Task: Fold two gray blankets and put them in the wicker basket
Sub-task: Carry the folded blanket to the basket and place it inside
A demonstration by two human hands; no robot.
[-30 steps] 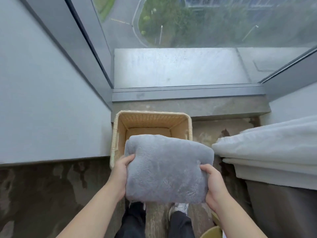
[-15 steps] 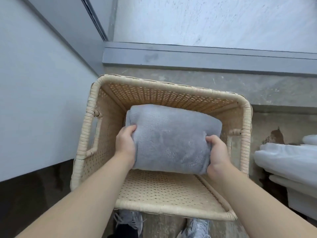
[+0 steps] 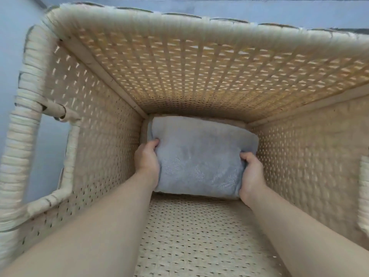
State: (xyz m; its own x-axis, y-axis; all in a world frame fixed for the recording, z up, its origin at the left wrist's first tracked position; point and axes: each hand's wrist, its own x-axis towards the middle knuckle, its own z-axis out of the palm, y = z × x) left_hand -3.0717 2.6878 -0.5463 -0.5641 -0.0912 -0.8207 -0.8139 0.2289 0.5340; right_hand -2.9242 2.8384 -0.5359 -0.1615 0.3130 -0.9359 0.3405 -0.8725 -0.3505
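A folded gray blanket [image 3: 199, 156] lies deep inside the wicker basket [image 3: 179, 62], down near its bottom. My left hand [image 3: 147, 158] grips the blanket's left edge, thumb on top. My right hand [image 3: 251, 172] grips its right edge the same way. Both forearms reach down into the basket. The basket's woven walls fill nearly the whole view. Whether the blanket rests on the bottom or on something beneath it is hidden. No second blanket can be made out.
A handle opening [image 3: 54, 152] is cut in the basket's left wall. A pale wall [image 3: 10, 37] stands to the left outside the basket, and a grey ledge [image 3: 279, 7] runs behind its far rim.
The blanket has gone from above the basket's rim down to its bottom, held by both hands throughout. My head has moved down close over the basket.
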